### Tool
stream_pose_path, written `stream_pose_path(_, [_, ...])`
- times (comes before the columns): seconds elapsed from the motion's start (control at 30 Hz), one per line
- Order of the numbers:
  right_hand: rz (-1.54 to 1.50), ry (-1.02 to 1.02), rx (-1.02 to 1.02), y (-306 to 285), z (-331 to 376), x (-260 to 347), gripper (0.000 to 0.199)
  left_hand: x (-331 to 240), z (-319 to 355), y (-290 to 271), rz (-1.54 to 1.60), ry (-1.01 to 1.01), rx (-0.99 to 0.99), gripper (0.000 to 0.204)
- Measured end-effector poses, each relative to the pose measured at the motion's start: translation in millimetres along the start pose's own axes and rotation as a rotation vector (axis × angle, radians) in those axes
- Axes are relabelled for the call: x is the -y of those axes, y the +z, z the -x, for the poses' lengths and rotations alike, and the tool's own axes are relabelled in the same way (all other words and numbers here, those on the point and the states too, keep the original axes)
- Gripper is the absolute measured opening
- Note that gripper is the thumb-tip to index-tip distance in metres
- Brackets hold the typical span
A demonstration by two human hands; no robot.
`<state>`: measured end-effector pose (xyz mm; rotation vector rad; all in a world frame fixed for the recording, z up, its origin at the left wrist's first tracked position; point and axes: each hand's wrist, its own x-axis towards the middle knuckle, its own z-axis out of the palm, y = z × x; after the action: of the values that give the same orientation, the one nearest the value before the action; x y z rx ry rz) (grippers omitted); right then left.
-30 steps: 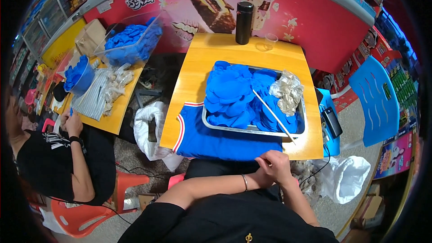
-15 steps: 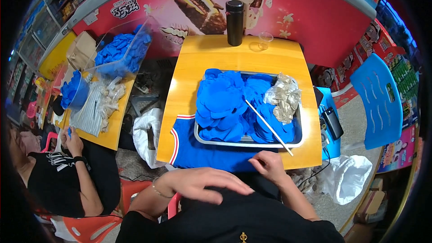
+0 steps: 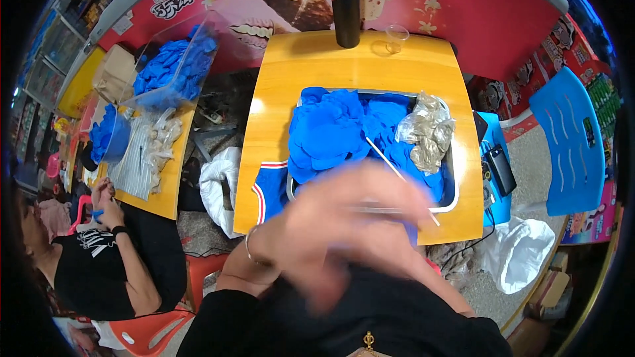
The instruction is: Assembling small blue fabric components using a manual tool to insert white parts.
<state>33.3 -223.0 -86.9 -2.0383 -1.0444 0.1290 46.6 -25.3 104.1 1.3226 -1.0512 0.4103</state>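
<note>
My left hand [image 3: 311,231], with a bracelet at the wrist, is raised in front of my body and smeared by motion. Partly behind it, my right hand [image 3: 380,241] is blurred too, and its fingers are hidden. Both overlap the near edge of a metal tray [image 3: 454,188]. Stacks of thin, round blue pieces [image 3: 324,129] fill the tray's left and middle. On its right side lies a clear plastic bag [image 3: 426,129] with beige contents. A thin white stick [image 3: 383,157] slants across the tray. Blue cloth with striped trim [image 3: 270,188] sticks out at the tray's front left.
A black flask [image 3: 345,13] and a clear cup [image 3: 395,38] stand at the yellow table's [image 3: 297,59] far edge. At left, another person [image 3: 126,261] sits by a side table with a blue-filled clear bin [image 3: 173,69]. A blue chair [image 3: 570,142] stands right.
My left hand has moved up and right over the tray's near edge, now overlapping my right hand. The view has shifted slightly. The other person's hands have come together.
</note>
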Motion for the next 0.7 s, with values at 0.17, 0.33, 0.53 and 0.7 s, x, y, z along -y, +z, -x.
stream_pose_path(0.17, [-0.031, -0.005, 0.012, 6, 4, -6, 0.018, 68, 55, -39, -0.989, -0.414, -0.096, 0.029])
stream_pose_path(0.33, [-0.06, -0.002, -0.001, 5, 4, -3, 0.018, 97, 89, -40, -1.208, -0.637, 0.061, 0.056])
stream_pose_path(0.53, [-0.053, 0.003, -0.036, 6, 6, -5, 0.017, 109, 87, -35, -1.186, -0.809, 0.095, 0.067])
stream_pose_path(0.7, [-0.042, -0.012, -0.016, 4, 1, -2, 0.017, 113, 95, -44, -1.214, -0.768, 0.081, 0.068])
